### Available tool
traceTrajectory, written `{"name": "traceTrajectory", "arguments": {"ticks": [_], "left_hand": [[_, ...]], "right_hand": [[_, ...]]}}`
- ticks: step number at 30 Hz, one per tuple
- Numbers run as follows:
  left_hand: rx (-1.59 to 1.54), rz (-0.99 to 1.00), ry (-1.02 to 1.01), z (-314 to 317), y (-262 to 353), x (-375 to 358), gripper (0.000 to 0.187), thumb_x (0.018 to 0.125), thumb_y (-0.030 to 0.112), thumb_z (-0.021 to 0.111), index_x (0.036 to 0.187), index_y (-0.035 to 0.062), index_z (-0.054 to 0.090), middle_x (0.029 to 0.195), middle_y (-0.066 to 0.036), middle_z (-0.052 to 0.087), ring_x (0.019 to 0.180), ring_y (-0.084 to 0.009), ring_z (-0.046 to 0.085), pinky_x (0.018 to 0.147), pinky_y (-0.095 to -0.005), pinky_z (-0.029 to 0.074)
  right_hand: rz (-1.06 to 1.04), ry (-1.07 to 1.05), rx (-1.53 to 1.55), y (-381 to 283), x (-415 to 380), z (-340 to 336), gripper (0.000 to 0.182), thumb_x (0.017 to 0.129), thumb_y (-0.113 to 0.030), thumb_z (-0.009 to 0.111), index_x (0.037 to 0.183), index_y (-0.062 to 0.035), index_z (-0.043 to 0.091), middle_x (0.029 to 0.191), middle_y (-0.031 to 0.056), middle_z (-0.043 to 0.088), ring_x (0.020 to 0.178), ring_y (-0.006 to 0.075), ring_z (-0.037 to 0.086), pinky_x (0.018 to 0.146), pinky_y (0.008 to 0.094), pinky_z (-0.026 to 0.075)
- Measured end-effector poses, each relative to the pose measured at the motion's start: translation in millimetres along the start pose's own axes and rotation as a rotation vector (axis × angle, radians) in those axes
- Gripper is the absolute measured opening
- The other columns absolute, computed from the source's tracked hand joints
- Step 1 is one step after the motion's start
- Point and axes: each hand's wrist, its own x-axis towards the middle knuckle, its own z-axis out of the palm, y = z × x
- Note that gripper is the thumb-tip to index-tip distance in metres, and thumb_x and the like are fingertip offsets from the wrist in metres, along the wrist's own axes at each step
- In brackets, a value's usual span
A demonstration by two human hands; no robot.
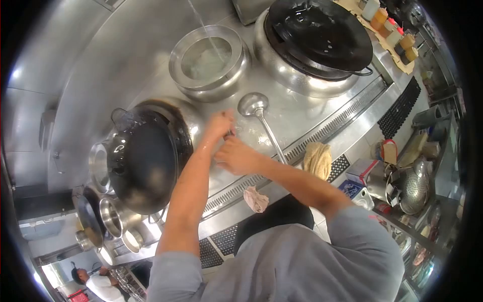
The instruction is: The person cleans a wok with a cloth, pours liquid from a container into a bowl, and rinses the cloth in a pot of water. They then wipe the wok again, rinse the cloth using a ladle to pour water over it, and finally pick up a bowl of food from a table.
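Note:
My left hand [220,125] and my right hand [237,155] meet over the steel cooktop [297,123], fingers curled. Something small and dark shows between them, too small to make out. Just beyond and to the right lies a steel ladle [253,104], its handle pointing toward me. Water runs into a round steel pot [226,75] at the back. A black wok [146,161] sits tilted on the left burner, and another black wok [322,35] rests on the right burner.
A yellow cloth [317,158] and a pale crumpled cloth [255,199] lie on the front edge. Sauce bottles [380,19] line the back right. Steel pots [111,216] stand at left. A perforated strainer [415,189] is at right. Another person [100,287] is at lower left.

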Motion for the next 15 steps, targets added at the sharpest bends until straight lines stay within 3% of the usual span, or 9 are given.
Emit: {"name": "traceTrajectory", "arguments": {"ticks": [2, 4, 6, 7, 9, 11, 13, 15], "left_hand": [[-0.249, -0.001, 0.102, -6.1, -25.9, 16.6, 0.056, 0.097, 0.050, 0.042, 0.111, -0.0010, 0.060, 0.095, -0.019, 0.067, 0.088, -0.0216, 0.066, 0.070, -0.0359, 0.051], [-0.674, -0.058, 0.195, 1.6, -54.4, 31.8, 0.064, 0.095, 0.056, 0.043, 0.120, -0.0023, 0.055, 0.099, -0.021, 0.065, 0.091, -0.0272, 0.064, 0.080, -0.0378, 0.051], [-0.347, -0.014, 0.362, 31.6, -115.6, 88.3, 0.060, 0.093, 0.052, 0.050, 0.120, -0.0013, 0.055, 0.108, -0.022, 0.063, 0.100, -0.0299, 0.062, 0.085, -0.0400, 0.050], [-0.184, 0.012, 0.445, 40.2, -130.7, 107.1, 0.058, 0.092, 0.050, 0.054, 0.120, -0.0009, 0.055, 0.113, -0.022, 0.062, 0.104, -0.0312, 0.061, 0.087, -0.0410, 0.049], [0.009, 0.269, 0.390, 58.0, -128.2, 81.2, 0.054, 0.086, 0.037, 0.066, 0.121, -0.0030, 0.054, 0.112, -0.025, 0.061, 0.110, -0.0405, 0.057, 0.097, -0.0421, 0.043], [0.122, 0.312, 0.510, 74.3, -126.7, 78.3, 0.049, 0.080, 0.024, 0.073, 0.115, -0.0042, 0.055, 0.109, -0.024, 0.060, 0.107, -0.0405, 0.057, 0.094, -0.0428, 0.045], [0.169, 0.218, 0.411, 73.8, -121.3, 77.4, 0.044, 0.080, 0.023, 0.073, 0.110, -0.0043, 0.055, 0.111, -0.025, 0.059, 0.107, -0.0407, 0.056, 0.091, -0.0433, 0.045], [0.112, 0.230, 0.356, 69.2, -109.7, 74.6, 0.040, 0.080, 0.021, 0.072, 0.105, -0.0036, 0.054, 0.110, -0.026, 0.059, 0.106, -0.0410, 0.055, 0.088, -0.0438, 0.045]], "right_hand": [[0.286, 0.464, 0.100, -7.0, -46.7, 2.1, 0.035, 0.083, -0.017, 0.064, 0.115, -0.0054, 0.058, 0.106, 0.0161, 0.062, 0.106, 0.0364, 0.055, 0.091, 0.0468, 0.042], [0.830, 0.469, -0.146, -3.5, -89.5, 23.5, 0.044, 0.082, -0.012, 0.063, 0.123, -0.0032, 0.051, 0.105, 0.0191, 0.061, 0.107, 0.0368, 0.054, 0.089, 0.0477, 0.042], [1.088, 0.278, -0.157, 11.7, -119.4, 48.0, 0.049, 0.083, -0.010, 0.058, 0.129, -0.0015, 0.044, 0.102, 0.0233, 0.062, 0.103, 0.0379, 0.058, 0.085, 0.0494, 0.045], [1.112, 0.304, -0.047, 12.8, -126.7, 50.7, 0.048, 0.085, -0.011, 0.057, 0.130, -0.0004, 0.043, 0.102, 0.0257, 0.061, 0.102, 0.0390, 0.058, 0.085, 0.0496, 0.045], [1.127, 0.346, 0.162, 20.6, -130.5, 46.8, 0.047, 0.088, -0.012, 0.054, 0.131, 0.0018, 0.042, 0.102, 0.0304, 0.060, 0.101, 0.0414, 0.060, 0.084, 0.0500, 0.046], [1.073, 0.443, 0.294, -0.6, -116.2, 12.2, 0.045, 0.091, -0.016, 0.052, 0.130, 0.0029, 0.041, 0.102, 0.0325, 0.060, 0.097, 0.0442, 0.060, 0.083, 0.0499, 0.047], [1.003, 0.476, 0.344, -8.4, -91.7, -25.8, 0.044, 0.093, -0.021, 0.051, 0.129, 0.0038, 0.041, 0.101, 0.0332, 0.060, 0.095, 0.0461, 0.061, 0.081, 0.0498, 0.048], [0.895, 0.447, 0.285, 40.3, -49.0, -60.5, 0.044, 0.095, -0.026, 0.050, 0.126, 0.0038, 0.043, 0.096, 0.0316, 0.062, 0.090, 0.0462, 0.063, 0.077, 0.0498, 0.048]]}}
